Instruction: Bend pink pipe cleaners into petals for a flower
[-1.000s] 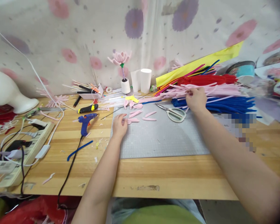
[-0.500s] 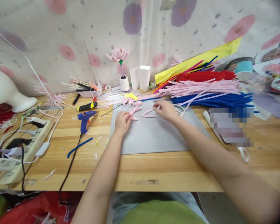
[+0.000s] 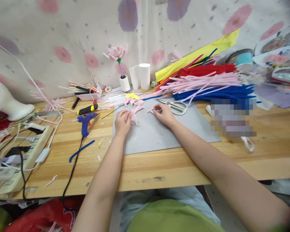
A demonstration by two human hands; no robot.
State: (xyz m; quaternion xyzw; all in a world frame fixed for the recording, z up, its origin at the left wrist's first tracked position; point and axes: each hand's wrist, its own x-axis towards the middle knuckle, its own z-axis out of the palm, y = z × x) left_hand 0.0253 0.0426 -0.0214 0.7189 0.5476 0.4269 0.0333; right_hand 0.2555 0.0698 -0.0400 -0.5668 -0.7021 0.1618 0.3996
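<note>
**Pink petal loops gathered on the cutting mat**

Head view: both hands work at the far edge of the grey cutting mat [image 3: 159,135], which lies on the middle of the tabletop [image 3: 183,167]. The left hand [image 3: 122,122] is closed around a small bunch of pink pipe-cleaner petals [image 3: 134,112], their loops sticking out past the fingers toward the far side. The right hand [image 3: 163,113] pinches a single loose pink petal [image 3: 150,110] between thumb and fingertips, just beside the bunch.

These petals look very light, fuzzy and soft over a thin wire core, so they should bend easily and keep whatever bend they get. Taking them by the twisted lower ends, not the rounded loops, seems the safest hold; a hard squeeze on a loop would likely flatten it. The fuzz should give good grip, and nothing looks breakable.

Around them: white-handled scissors [image 3: 176,106] lie on the mat's far right part, near the right hand. More pink petals [image 3: 132,101] lie at the mat's far left corner. Beyond, along the far edge, lie stacks of pink [image 3: 203,84], blue [image 3: 222,95] and red pipe cleaners [image 3: 205,69]. Left of the mat sits a blue glue gun [image 3: 85,120], its cord [image 3: 72,174] running to the near edge, and a power strip [image 3: 21,154] at the left edge. A finished pink flower [image 3: 116,53] stands at the far edge. The scissors are the nearest obstacle for the right hand.
</note>
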